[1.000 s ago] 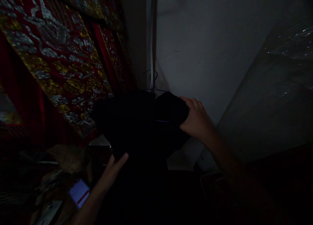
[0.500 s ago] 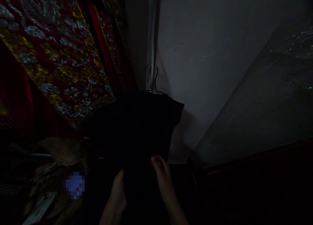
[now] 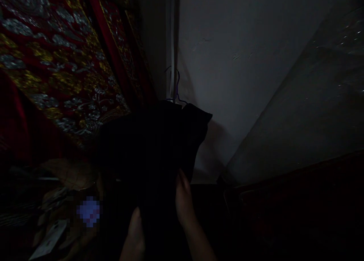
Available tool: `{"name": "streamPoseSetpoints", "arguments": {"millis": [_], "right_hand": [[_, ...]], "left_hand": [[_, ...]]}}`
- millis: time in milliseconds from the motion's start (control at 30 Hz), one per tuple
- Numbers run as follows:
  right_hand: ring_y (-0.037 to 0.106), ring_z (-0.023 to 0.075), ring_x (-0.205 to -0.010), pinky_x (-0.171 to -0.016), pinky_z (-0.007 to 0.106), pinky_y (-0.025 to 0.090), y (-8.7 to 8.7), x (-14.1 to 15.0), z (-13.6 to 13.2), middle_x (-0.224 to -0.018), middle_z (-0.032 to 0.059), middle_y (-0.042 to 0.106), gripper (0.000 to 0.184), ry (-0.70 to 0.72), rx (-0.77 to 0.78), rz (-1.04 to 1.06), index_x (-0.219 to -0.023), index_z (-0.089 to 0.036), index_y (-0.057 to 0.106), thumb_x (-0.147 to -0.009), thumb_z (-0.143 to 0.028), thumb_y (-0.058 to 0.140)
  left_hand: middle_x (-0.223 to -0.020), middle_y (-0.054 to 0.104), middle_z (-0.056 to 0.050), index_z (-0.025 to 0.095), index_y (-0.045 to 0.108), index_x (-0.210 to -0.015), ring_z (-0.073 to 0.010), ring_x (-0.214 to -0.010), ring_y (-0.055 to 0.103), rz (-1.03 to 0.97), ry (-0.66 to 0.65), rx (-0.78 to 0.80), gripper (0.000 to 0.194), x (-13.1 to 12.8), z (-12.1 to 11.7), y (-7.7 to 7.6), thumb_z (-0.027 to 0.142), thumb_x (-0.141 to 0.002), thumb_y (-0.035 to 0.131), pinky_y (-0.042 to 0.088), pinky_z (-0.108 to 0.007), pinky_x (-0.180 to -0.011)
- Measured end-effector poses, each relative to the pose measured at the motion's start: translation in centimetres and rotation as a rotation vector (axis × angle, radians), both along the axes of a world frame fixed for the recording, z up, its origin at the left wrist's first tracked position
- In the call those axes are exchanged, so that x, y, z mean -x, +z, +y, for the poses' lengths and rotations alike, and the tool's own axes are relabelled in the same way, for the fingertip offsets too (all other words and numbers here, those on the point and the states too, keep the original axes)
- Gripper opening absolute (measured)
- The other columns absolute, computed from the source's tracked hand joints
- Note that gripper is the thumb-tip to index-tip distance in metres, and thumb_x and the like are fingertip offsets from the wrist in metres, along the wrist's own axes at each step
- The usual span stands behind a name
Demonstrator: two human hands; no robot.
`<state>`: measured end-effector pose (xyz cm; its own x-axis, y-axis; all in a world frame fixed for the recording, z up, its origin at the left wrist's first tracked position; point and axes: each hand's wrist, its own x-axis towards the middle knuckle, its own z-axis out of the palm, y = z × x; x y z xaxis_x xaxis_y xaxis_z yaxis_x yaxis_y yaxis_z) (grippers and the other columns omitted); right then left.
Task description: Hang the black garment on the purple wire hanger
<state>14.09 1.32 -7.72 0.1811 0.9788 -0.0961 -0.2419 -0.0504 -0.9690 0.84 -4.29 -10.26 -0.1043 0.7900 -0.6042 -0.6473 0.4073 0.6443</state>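
A black garment (image 3: 150, 151), probably a shirt, hangs by its shoulders from a thin purple hanger (image 3: 177, 87) in very dim light. My left hand (image 3: 135, 232) grips its lower left part, thumb pointing up and the other fingers lost in the dark cloth. On the right side, a little higher, my right hand (image 3: 184, 200) is closed on the same cloth, its fingers partly hidden. Folds and details of the garment are too dark to make out.
The hanger hooks at a pale upright pole (image 3: 172, 37) before a grey wall (image 3: 241, 64). Red cloth with gold and silver embroidery (image 3: 65, 60) hangs at left. Below it lie a brownish rounded thing (image 3: 71, 174), a blurred bluish patch (image 3: 89, 211) and a pale flat object (image 3: 49, 240).
My right hand has moved slightly up along the garment, while my left hand sits a bit lower. The whole view has shifted a little.
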Motion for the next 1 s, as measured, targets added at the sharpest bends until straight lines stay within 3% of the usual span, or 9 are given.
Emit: {"name": "streamPoseSetpoints", "arguments": {"millis": [133, 233, 333, 400, 467, 567, 667, 733, 1000], "right_hand": [[0.065, 0.0268, -0.103, -0.085, 0.035, 0.052, 0.5, -0.4, -0.1, -0.102, 0.0055, 0.072, 0.037, 0.077, -0.092, -0.007, -0.095, -0.026, 0.071, -0.081, -0.06, 0.064], [0.059, 0.0178, -0.071, -0.064, 0.028, 0.047, 1.1, -1.1, 0.1, -0.075, 0.0002, 0.063, 0.028, 0.072, -0.099, 0.011, -0.083, -0.023, 0.068, -0.081, -0.051, 0.066], [0.035, 0.0095, -0.049, -0.047, 0.023, 0.028, 1.7, -1.9, 0.1, -0.053, -0.007, 0.041, 0.029, 0.082, -0.076, 0.106, -0.07, -0.022, 0.059, -0.077, -0.046, 0.073], [0.028, 0.0072, -0.046, -0.046, 0.022, 0.022, 2.2, -2.3, 0.0, -0.049, -0.009, 0.034, 0.034, 0.104, -0.066, 0.197, -0.065, -0.021, 0.054, -0.073, -0.045, 0.077], [0.026, 0.0059, -0.044, -0.046, 0.022, 0.02, 2.7, -2.5, -0.1, -0.046, -0.01, 0.032, 0.035, 0.15, -0.055, 0.254, -0.063, -0.019, 0.055, -0.071, -0.044, 0.08], [0.028, 0.0049, -0.043, -0.046, 0.022, 0.018, 3.4, -2.3, -0.3, -0.045, -0.009, 0.037, 0.031, 0.226, -0.035, 0.244, -0.066, -0.017, 0.062, -0.071, -0.042, 0.08], [0.03, 0.0046, -0.04, -0.043, 0.022, 0.017, 4.0, -1.9, -0.3, -0.045, -0.0072, 0.043, 0.03, 0.295, -0.013, 0.205, -0.065, -0.016, 0.064, -0.07, -0.042, 0.079], [0.029, 0.0044, -0.038, -0.041, 0.022, 0.016, 4.5, -2.0, 0.0, -0.042, -0.0075, 0.042, 0.031, 0.348, 0.005, 0.171, -0.063, -0.016, 0.063, -0.069, -0.042, 0.078], [0.032, 0.0044, -0.037, -0.04, 0.021, 0.017, 4.9, -3.4, 1.4, -0.04, -0.007, 0.043, 0.031, 0.397, 0.01, 0.07, -0.063, -0.015, 0.065, -0.068, -0.043, 0.078]], "left_hand": [[-0.089, 0.078, -0.014, 0.023, 0.075, -0.088, -0.0384, -0.121, 0.065, -0.064, 0.014, 0.064, 0.027, 0.1, -0.3, -0.2, 0.037, -0.066, 0.068, 0.055, -0.052, -0.102], [-0.084, 0.077, -0.013, 0.02, 0.074, -0.09, -0.0389, -0.115, 0.068, 0.074, 0.032, 0.018, 0.026, 0.0, -0.1, 0.4, 0.032, -0.068, 0.067, 0.056, -0.054, -0.1], [-0.092, 0.075, -0.01, 0.024, 0.069, -0.109, -0.0365, -0.116, 0.067, 0.592, 0.326, -0.178, 0.035, 0.2, 0.6, 1.4, 0.034, -0.077, 0.062, 0.055, -0.055, -0.1], [-0.116, 0.07, -0.008, 0.03, 0.056, -0.129, -0.0329, -0.13, 0.058, 0.871, 0.556, -0.294, 0.047, 0.3, 0.9, 2.1, 0.037, -0.083, 0.06, 0.048, -0.053, -0.108], [-0.139, 0.056, -0.008, 0.033, 0.043, -0.137, -0.0302, -0.141, 0.045, 1.046, 0.673, -0.406, 0.055, 0.1, 1.2, 2.7, 0.04, -0.086, 0.062, 0.04, -0.05, -0.116], [-0.138, 0.052, -0.01, 0.029, 0.05, -0.123, -0.0308, -0.137, 0.048, 1.208, 0.521, -0.608, 0.042, -1.1, 1.7, 3.5, 0.039, -0.085, 0.066, 0.038, -0.045, -0.117], [-0.124, 0.06, -0.01, 0.029, 0.05, -0.126, -0.0279, -0.12, 0.06, 1.067, 0.163, -0.681, 0.045, -3.1, 2.7, 3.6, 0.033, -0.085, 0.067, 0.046, -0.039, -0.107], [-0.119, 0.064, -0.01, 0.028, 0.045, -0.134, -0.0252, -0.112, 0.064, 0.962, 0.037, -0.682, 0.05, -4.1, 3.5, 3.3, 0.031, -0.088, 0.065, 0.049, -0.036, -0.1], [-0.096, 0.068, -0.004, 0.021, 0.06, -0.109, -0.0188, -0.09, 0.067, 0.978, -0.021, -0.915, 0.016, -5.2, 5.1, 2.2, 0.027, -0.095, 0.054, 0.051, -0.029, -0.081]]}}
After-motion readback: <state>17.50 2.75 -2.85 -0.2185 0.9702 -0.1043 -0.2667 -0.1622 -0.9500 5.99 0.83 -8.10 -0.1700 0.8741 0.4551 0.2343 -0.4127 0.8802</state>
